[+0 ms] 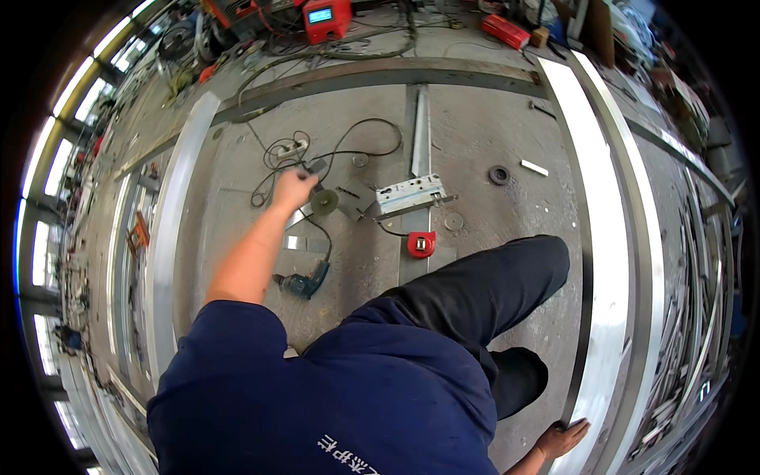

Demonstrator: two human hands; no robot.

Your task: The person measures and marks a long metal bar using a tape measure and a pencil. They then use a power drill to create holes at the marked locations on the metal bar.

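Note:
My left hand (295, 190) reaches forward with its fingers closed around an angle grinder (317, 168), whose round disc (324, 203) shows beside the wrist. My right hand (564, 440) lies with fingers stretched on the bright square metal tube (606, 317) at my right side. Nearer to me than the grinder, a dark teal power drill (307, 283) lies on the floor. Right of the grinder is a silver lock case (410, 195), set across a narrow metal strip (421, 131). A red tape measure (421, 245) sits just below it.
Black cables (372, 123) loop around a power strip (291, 148). A dark grinding disc (499, 175) and a short white bar (534, 168) lie to the right. Metal tubes (170, 229) frame the floor. A red machine with a lit screen (326, 21) stands at the back.

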